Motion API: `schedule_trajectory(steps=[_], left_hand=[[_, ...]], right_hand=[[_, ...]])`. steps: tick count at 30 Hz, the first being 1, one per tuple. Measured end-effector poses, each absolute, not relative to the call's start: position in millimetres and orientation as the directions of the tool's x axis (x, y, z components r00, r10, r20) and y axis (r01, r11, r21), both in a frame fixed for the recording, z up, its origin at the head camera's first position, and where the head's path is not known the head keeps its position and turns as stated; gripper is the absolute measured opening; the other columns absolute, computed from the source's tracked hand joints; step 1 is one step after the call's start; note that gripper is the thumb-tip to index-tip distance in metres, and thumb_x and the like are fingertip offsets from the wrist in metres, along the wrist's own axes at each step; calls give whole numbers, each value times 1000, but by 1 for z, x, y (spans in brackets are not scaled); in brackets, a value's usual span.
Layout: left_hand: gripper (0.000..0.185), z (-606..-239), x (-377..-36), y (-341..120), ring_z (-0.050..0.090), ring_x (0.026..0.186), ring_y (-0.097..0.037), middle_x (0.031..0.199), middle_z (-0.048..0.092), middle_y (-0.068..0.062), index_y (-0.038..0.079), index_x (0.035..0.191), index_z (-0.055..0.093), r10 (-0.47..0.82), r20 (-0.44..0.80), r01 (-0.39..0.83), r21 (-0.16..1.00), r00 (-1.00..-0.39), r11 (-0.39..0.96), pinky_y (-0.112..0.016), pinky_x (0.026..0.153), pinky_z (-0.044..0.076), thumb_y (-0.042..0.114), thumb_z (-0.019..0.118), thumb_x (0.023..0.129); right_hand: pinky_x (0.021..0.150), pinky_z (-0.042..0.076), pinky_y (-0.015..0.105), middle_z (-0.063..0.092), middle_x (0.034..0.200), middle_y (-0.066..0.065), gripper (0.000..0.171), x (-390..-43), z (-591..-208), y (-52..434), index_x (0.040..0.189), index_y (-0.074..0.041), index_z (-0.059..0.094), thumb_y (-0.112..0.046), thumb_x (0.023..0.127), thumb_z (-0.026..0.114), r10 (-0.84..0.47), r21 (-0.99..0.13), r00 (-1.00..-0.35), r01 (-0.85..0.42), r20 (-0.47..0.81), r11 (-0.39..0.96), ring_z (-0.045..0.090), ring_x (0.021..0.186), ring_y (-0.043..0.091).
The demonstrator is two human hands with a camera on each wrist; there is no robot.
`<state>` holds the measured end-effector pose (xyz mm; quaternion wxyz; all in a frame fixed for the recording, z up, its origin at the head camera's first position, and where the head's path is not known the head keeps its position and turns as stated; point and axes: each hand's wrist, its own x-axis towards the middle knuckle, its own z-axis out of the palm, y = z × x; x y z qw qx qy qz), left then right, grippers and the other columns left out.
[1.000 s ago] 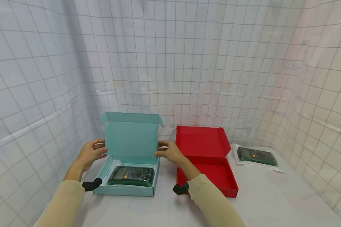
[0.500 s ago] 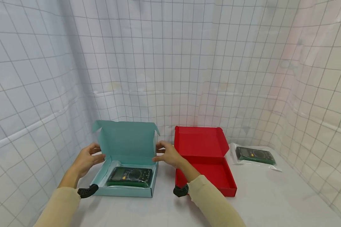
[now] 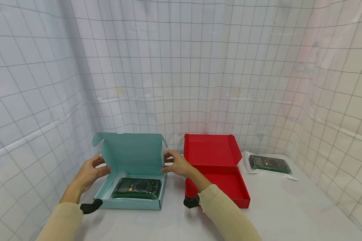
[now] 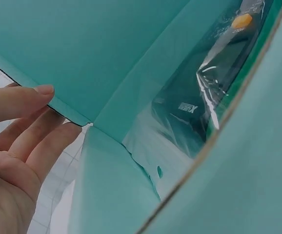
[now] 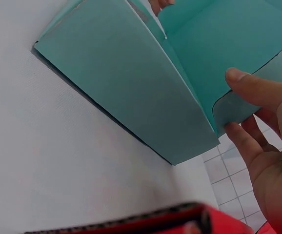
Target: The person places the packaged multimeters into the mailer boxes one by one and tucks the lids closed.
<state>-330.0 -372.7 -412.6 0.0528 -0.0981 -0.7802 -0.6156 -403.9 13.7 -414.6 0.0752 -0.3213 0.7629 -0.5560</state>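
Left hand (image 3: 89,171), right hand (image 3: 179,164) pinch teal lid (image 3: 134,155) at sides; uneven pressure might skew it, crease right flap (image 5: 232,108).

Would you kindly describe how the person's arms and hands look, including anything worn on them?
The left sleeve and right sleeve are long, plain and pale cream. A curved black piece with small holes juts out at the end of each. The left hand and right hand are ungloved.

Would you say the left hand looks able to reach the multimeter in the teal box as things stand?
Probably yes, after letting go: the left hand pinches the raised lid, but the teal box is open above the multimeter.
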Motion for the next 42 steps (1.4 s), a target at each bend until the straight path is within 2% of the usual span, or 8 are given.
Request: schedule_trajectory(steps=[7, 16, 23, 27, 31, 34, 38, 42], left_hand=[[59, -417, -326, -375, 65, 112, -18, 141, 46, -20, -6, 148, 42, 78, 189, 204, 937, -979, 285, -28, 90, 56, 6, 71, 98], [61, -420, -321, -379, 59, 114, -15, 150, 41, -24, -4, 151, 42, 94, 174, 195, 933, -980, 302, -26, 90, 53, 7, 70, 98], [63, -420, -318, -382, 41, 137, -40, 158, 31, -27, -5, 153, 40, 111, 175, 203, 920, -978, 335, -23, 91, 51, 11, 70, 100], [60, -423, -315, -385, 47, 136, -34, 157, 36, -25, -7, 151, 43, 139, 173, 210, 922, -975, 327, -24, 93, 52, 13, 69, 101], [47, -429, -313, -393, 61, 124, -14, 148, 52, -5, -11, 148, 45, 259, 204, 254, 951, -944, 179, -27, 96, 53, 5, 58, 106], [37, -430, -312, -400, 62, 123, -11, 139, 61, 5, -5, 145, 53, 388, 254, 274, 962, -886, -5, -29, 99, 52, -2, 41, 110], [51, -422, -309, -408, 59, 130, -18, 142, 62, 3, 10, 143, 61, 524, 285, 196, 956, -802, -220, -35, 105, 49, 2, 21, 113], [60, -407, -305, -413, 53, 137, -23, 149, 56, -4, 9, 150, 54, 612, 265, 76, 945, -745, -317, -41, 112, 43, 20, 8, 114]], right_hand=[[94, 57, 37, 60, 128, 1, 51, -401, -416, 13, 128, -13, 57, 0, 86, 82, -599, -893, -758, -424, 259, 150, 58, 124, 25], [94, 56, 36, 60, 127, -2, 56, -399, -422, 10, 129, -19, 58, 1, 84, 85, -603, -874, -751, -454, 268, 177, 58, 124, 22], [94, 56, 35, 60, 128, 6, 56, -400, -424, 9, 126, -13, 58, 7, 81, 84, -636, -849, -703, -510, 318, 140, 60, 123, 23], [97, 55, 38, 61, 128, 6, 54, -399, -424, 12, 125, -13, 59, 6, 82, 84, -640, -843, -705, -513, 306, 162, 61, 122, 22], [94, 57, 39, 62, 125, 1, 48, -397, -422, 18, 124, -13, 63, -2, 83, 86, -629, -837, -728, -501, 271, 219, 63, 116, 22], [89, 59, 37, 62, 124, -1, 47, -394, -419, 22, 129, -12, 65, -10, 87, 85, -630, -838, -739, -485, 239, 251, 64, 113, 23], [92, 58, 39, 64, 125, 0, 47, -389, -412, 28, 138, -10, 64, -21, 94, 77, -646, -865, -742, -430, 178, 256, 65, 114, 23], [96, 56, 43, 66, 129, 4, 48, -385, -403, 34, 142, -6, 61, -28, 101, 69, -650, -918, -749, -338, 129, 207, 66, 117, 28]])
